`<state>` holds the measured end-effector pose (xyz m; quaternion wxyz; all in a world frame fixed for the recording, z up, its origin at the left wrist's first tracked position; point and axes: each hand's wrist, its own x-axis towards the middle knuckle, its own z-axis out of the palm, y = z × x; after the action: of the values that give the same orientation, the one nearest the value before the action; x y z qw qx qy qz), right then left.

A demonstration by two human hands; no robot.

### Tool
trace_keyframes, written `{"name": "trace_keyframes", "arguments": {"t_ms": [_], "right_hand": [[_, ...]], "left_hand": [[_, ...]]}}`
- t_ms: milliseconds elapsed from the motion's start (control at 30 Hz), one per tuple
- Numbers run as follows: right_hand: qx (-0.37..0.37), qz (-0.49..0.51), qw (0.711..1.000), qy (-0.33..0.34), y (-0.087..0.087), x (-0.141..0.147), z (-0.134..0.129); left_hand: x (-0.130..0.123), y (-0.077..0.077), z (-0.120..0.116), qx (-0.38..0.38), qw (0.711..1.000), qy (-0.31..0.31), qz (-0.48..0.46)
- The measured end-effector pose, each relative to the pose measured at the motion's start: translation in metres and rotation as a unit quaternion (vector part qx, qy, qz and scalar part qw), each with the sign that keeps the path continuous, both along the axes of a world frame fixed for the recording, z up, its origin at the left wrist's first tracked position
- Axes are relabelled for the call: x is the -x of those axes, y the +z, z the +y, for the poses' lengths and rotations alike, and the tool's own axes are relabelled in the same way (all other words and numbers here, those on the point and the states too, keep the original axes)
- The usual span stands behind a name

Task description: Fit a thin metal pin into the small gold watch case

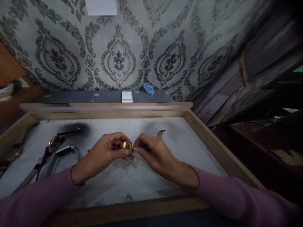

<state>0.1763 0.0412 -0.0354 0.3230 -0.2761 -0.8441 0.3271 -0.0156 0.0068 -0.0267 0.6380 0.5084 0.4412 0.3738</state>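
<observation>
A small gold watch case [127, 146] is held up over the middle of the white-bottomed wooden tray [137, 114]. My left hand [110, 149] grips it from the left, thumb in front and fingers behind. From the right, my right hand [156, 154] is closed in a pinch at the case's right edge; whatever lies between its fingertips is too small to make out. Behind my right wrist, a curved metal blade [161, 133] lies on the tray. A bit of gold-coloured metal [89, 150] shows beside my left hand.
Several watches with straps [54, 142] lie at the tray's left side. Beyond the back rim are a phone-like device [127, 96] and a crumpled blue cloth [148, 89] on a dark surface. A purple curtain [227, 78] hangs at the right, and a bowl [6, 90] stands far left.
</observation>
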Motion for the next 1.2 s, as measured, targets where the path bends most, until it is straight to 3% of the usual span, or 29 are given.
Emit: {"name": "trace_keyframes", "arguments": {"t_ms": [433,1200], "right_hand": [[-0.066,0.026,0.997,-0.004,-0.0015,0.0002,-0.0008],[-0.074,0.023,0.997,0.000,-0.0029,0.0003,-0.0006]], "left_hand": [[-0.0013,0.0006,0.0002,0.002,1.000,-0.002,-0.031],[-0.0009,0.0006,0.0003,-0.006,1.000,-0.001,-0.016]]}}
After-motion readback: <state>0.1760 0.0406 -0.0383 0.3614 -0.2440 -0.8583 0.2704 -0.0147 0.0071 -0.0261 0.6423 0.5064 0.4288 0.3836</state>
